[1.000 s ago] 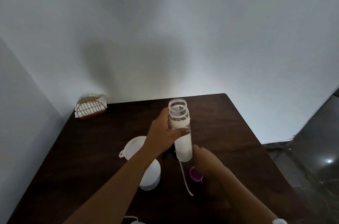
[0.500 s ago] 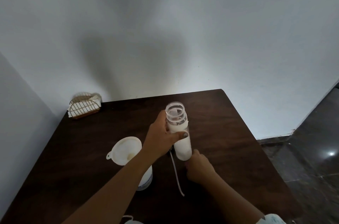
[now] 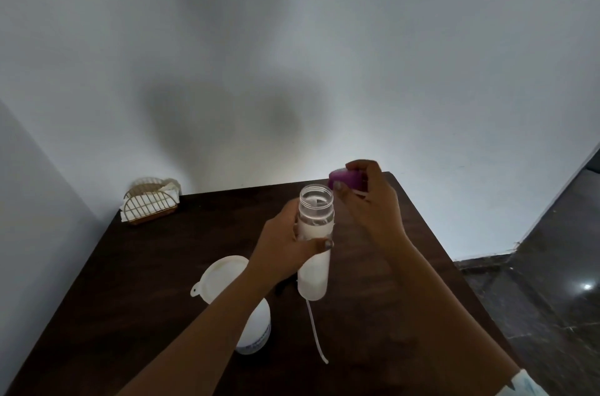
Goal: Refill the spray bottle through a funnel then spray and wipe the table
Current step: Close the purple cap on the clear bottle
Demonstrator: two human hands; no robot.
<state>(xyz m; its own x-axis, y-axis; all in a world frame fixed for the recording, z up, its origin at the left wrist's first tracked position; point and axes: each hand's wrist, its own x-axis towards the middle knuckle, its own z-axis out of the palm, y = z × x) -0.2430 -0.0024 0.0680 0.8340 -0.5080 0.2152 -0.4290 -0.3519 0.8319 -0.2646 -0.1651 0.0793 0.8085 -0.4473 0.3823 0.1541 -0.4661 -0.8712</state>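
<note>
Head view; clock positions read around the held bottle, 12 o'clock toward the wall.

Centre: clear cylindrical plastic bottle (image 3: 313, 275), mouth uncapped, nearly upright, holding white liquid almost up to the shoulder. Contact between base and tabletop not discernible.

Left hand (image 3: 285, 249) wrapped round the bottle's upper body from 9 o'clock, thumb across the near face, fingers curled behind.

Right hand (image 3: 370, 210) at 1 o'clock, raised beside the open mouth, fingertips pinching a round purple plastic cap (image 3: 345, 180). Cap close to the rim but apart from it.

At 8 o'clock, on the dark brown wooden table (image 3: 156, 282): white rounded plastic spray bottle (image 3: 255, 329), standing, with a wide white plastic funnel (image 3: 220, 278) seated on top, both partly hidden by the left forearm.

At 6 o'clock: thin white flexible tube (image 3: 315, 330) lying on the tabletop, running from just below the held bottle's base toward the near edge.

At 10 o'clock, in the far table corner by the white wall (image 3: 292, 38): gold wire napkin holder (image 3: 149, 202) with white paper napkins.

At 3 o'clock, beyond the table edge: dark glossy tiled floor (image 3: 552, 282).

At 5 o'clock, at the bottom frame edge: pale blue sleeve cuff (image 3: 526, 386) on the right arm.
</note>
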